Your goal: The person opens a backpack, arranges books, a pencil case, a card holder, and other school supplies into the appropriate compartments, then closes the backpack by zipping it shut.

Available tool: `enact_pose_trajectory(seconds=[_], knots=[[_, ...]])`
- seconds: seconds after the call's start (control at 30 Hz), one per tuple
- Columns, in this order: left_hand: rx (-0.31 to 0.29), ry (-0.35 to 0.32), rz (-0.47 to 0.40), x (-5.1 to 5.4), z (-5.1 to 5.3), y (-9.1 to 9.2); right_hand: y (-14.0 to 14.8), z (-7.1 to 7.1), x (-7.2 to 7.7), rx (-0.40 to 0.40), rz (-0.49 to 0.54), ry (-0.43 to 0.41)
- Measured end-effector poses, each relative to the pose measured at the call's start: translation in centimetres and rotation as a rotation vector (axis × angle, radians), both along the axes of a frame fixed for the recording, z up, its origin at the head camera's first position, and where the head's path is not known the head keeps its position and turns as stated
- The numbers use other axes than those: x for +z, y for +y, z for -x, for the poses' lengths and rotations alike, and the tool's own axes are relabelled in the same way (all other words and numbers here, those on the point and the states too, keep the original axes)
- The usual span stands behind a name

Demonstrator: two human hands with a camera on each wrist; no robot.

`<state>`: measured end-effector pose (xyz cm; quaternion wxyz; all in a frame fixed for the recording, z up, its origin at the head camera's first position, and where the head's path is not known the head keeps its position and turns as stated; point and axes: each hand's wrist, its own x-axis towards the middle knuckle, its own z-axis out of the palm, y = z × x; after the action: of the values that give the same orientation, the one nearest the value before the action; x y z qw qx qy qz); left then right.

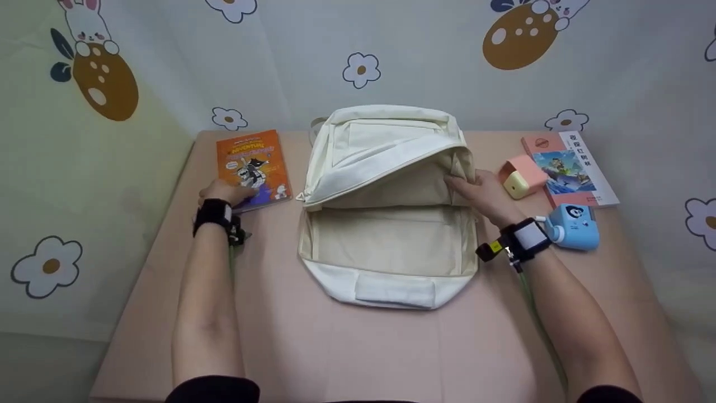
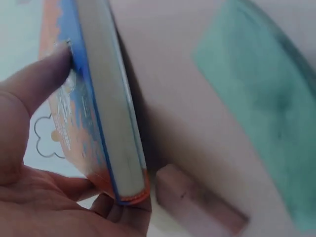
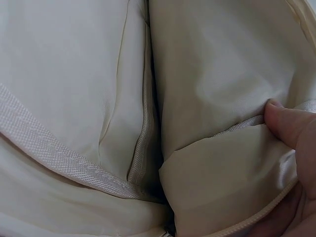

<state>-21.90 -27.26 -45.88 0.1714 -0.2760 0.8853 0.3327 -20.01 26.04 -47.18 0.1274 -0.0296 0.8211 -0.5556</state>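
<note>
A cream backpack (image 1: 389,240) lies unzipped in the middle of the table, its front flap lifted. My right hand (image 1: 484,193) holds the flap's right edge; in the right wrist view the thumb (image 3: 284,121) presses the lining while the fingers are partly hidden behind the fabric. To the backpack's left is an orange paperback book (image 1: 254,162) with a cartoon cover. My left hand (image 1: 226,193) grips its near left part. The left wrist view shows the thumb (image 2: 47,74) on the cover and the fingers under the book's corner, with the page edges (image 2: 111,98) facing the camera.
Right of the backpack stand a pink box-shaped thing (image 1: 524,173) with a pale yellow front and a blue crank pencil sharpener (image 1: 576,226). Behind them lies another book (image 1: 565,170), pink and white. A patterned cloth (image 1: 302,61) hangs behind the table (image 1: 358,347).
</note>
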Motion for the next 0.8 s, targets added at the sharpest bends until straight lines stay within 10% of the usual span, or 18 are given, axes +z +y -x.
enact_pose_trajectory(seconds=[0.23, 0.5, 0.8], knots=[[0.151, 0.067, -0.243, -0.1, 0.3, -1.6, 0.1, 0.0, 0.1, 0.004, -0.001, -0.033], [0.421, 0.201, -0.745, 0.5, 0.6, -1.7, 0.1, 0.1, 0.1, 0.003, 0.002, -0.02], [0.465, 0.331, -1.153, 1.6, -1.6, -2.3, 0.0, 0.0, 0.3, -0.004, -0.038, -0.006]])
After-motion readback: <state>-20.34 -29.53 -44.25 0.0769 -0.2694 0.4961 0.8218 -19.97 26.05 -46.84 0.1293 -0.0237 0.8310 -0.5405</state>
